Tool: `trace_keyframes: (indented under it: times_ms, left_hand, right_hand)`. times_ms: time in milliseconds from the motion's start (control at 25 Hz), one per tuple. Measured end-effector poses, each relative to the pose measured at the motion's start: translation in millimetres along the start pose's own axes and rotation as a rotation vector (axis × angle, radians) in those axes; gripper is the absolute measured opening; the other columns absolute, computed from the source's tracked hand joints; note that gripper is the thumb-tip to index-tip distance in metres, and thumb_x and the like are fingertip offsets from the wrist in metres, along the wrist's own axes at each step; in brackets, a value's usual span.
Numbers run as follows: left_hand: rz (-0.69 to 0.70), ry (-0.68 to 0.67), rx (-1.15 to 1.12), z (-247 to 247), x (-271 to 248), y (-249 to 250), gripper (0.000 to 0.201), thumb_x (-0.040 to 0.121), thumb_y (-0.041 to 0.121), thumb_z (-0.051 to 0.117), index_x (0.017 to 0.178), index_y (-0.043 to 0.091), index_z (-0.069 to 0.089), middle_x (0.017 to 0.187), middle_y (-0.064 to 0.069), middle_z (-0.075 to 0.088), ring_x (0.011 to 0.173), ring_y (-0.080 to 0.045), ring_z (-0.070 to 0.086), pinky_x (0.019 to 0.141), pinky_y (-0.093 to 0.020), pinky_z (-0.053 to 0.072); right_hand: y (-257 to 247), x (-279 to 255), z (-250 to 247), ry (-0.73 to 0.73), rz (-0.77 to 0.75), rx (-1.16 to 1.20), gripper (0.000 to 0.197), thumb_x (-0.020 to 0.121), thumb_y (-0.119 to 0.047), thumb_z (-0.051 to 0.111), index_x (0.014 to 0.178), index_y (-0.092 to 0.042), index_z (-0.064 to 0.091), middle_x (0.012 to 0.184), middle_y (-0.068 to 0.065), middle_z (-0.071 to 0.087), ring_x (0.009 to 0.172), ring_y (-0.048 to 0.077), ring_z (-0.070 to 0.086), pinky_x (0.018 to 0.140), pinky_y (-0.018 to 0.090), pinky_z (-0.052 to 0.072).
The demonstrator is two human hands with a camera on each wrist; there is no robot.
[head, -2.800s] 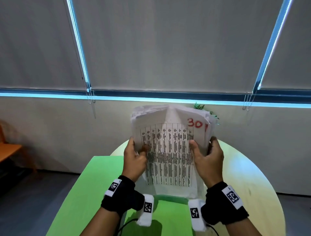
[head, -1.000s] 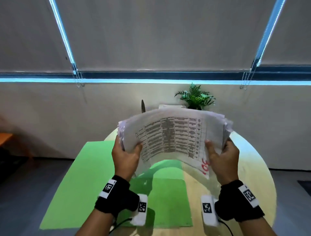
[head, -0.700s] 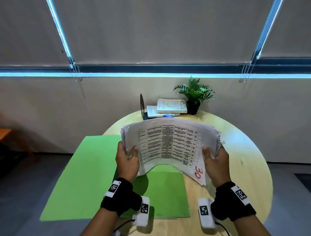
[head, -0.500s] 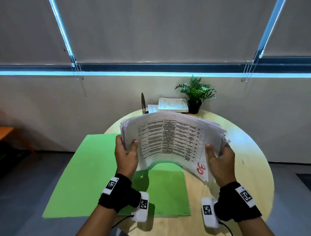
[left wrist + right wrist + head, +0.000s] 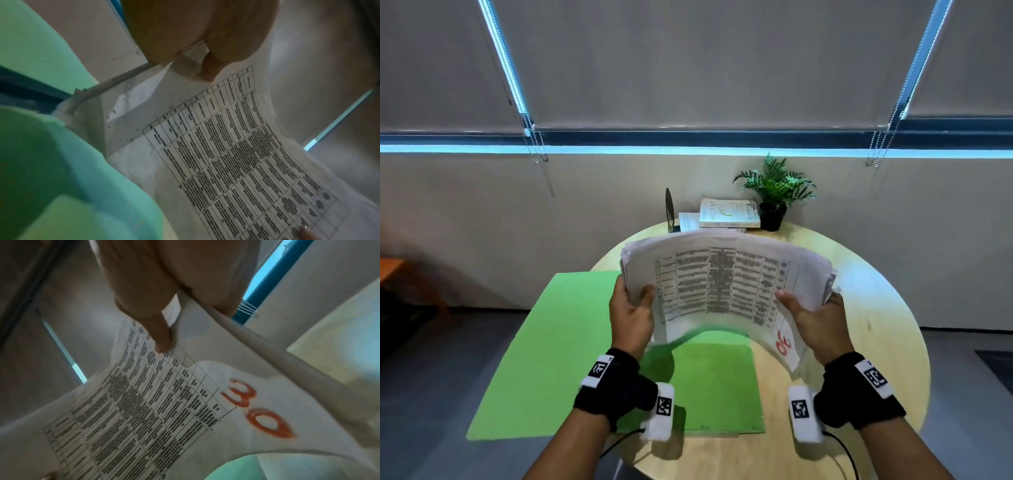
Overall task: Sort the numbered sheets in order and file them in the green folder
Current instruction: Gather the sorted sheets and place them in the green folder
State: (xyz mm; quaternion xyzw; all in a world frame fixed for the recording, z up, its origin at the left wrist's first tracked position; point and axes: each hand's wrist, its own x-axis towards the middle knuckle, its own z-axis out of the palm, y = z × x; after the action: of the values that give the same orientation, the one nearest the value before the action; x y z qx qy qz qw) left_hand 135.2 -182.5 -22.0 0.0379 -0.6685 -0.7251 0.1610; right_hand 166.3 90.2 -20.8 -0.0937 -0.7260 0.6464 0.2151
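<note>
Paper bows between your hands: left hand (image 5: 631, 317) and right hand (image 5: 815, 323) each pinch an end of the stack (image 5: 726, 284), sheet 30 showing, above the open green folder (image 5: 558, 346) below them. Filing looks next: lower it squarely.

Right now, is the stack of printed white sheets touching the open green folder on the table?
Apart. The head view shows both hands holding the bowed stack of sheets above the green folder, with open space under its arch.
</note>
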Motion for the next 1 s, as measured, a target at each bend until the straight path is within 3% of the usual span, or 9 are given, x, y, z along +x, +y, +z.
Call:
trace_keyframes:
  times_ms: [40,160,280,400,520,720,840,920,1000]
  left_hand:
    - [0.038,0.0,-0.028,-2,4,8,0.034,0.092,-0.003,0.053,0.122,0.013,0.053,0.112,0.0,0.065,0.102,-0.013,0.062,0.093,-0.039,0.052]
    - [0.081,-0.035,-0.095,-13,11,13,0.04,0.089,-0.003,0.057,0.127,0.009,0.051,0.113,-0.002,0.066,0.098,-0.01,0.064,0.085,-0.029,0.056]
    - [-0.073,-0.097,0.01,-17,1,-16,0.042,0.087,0.006,0.064,0.127,0.013,0.053,0.116,-0.001,0.068,0.105,-0.016,0.065,0.092,-0.044,0.054]
    - [-0.139,-0.105,0.156,-19,-3,-52,0.033,0.091,0.016,0.063,0.123,0.023,0.055,0.116,0.006,0.067,0.108,-0.017,0.064,0.098,-0.052,0.049]
    - [-0.141,-0.09,0.161,-17,5,-59,0.026,0.095,0.017,0.057,0.119,0.027,0.055,0.118,0.006,0.066,0.112,-0.018,0.062,0.1,-0.052,0.047]
    - [-0.072,-0.054,0.209,-16,11,-21,0.023,0.094,0.004,0.052,0.111,0.019,0.056,0.11,0.002,0.065,0.108,-0.023,0.061,0.094,-0.05,0.052]
    - [0.165,-0.1,0.378,-22,31,30,0.026,0.087,0.0,0.052,0.105,0.017,0.057,0.097,-0.002,0.067,0.096,-0.028,0.065,0.084,-0.045,0.056]
    - [0.353,-0.181,0.574,-22,43,69,0.027,0.077,0.007,0.051,0.101,0.019,0.055,0.085,-0.003,0.068,0.084,-0.029,0.065,0.073,-0.045,0.057]
    - [0.474,-0.311,0.701,-13,46,106,0.025,0.073,0.01,0.05,0.096,0.019,0.052,0.077,-0.004,0.065,0.077,-0.031,0.064,0.063,-0.042,0.054]
  right_hand:
    - [-6,6,-3,0.015,-0.014,0.012,0.029,0.079,-0.018,0.081,0.102,-0.014,0.064,0.088,-0.007,0.07,0.077,0.009,0.071,0.069,0.026,0.057]
    - [-8,12,-13,0.058,-0.039,0.033,0.038,0.075,-0.019,0.084,0.104,-0.017,0.06,0.092,-0.009,0.068,0.076,0.001,0.069,0.064,0.019,0.055]
    - [27,-4,-8,-0.077,0.099,-0.083,0.038,0.069,-0.023,0.088,0.099,-0.017,0.064,0.092,-0.001,0.072,0.076,0.011,0.073,0.062,0.026,0.059]
    - [61,-10,3,-0.105,0.235,-0.174,0.058,0.067,-0.036,0.088,0.109,-0.004,0.064,0.096,0.01,0.073,0.079,0.025,0.073,0.071,0.039,0.062]
    - [64,-3,6,-0.067,0.25,-0.17,0.052,0.07,-0.033,0.087,0.107,-0.003,0.065,0.095,0.011,0.073,0.08,0.026,0.072,0.073,0.039,0.061]
    - [35,-3,-4,-0.084,0.146,-0.099,0.035,0.073,-0.018,0.085,0.1,-0.004,0.069,0.081,0.005,0.076,0.071,0.024,0.074,0.056,0.027,0.057]
    - [3,15,-14,0.032,0.042,-0.017,0.05,0.068,-0.017,0.088,0.112,-0.019,0.063,0.095,0.0,0.075,0.089,0.021,0.073,0.071,0.032,0.06]
    - [-21,31,-16,0.144,-0.063,-0.259,0.076,0.06,-0.032,0.093,0.124,-0.026,0.054,0.109,0.001,0.069,0.102,0.018,0.066,0.088,0.038,0.055]
    - [-47,38,-11,0.152,-0.281,-0.484,0.088,0.055,-0.046,0.093,0.13,-0.027,0.05,0.119,-0.003,0.064,0.111,0.013,0.058,0.095,0.035,0.047]
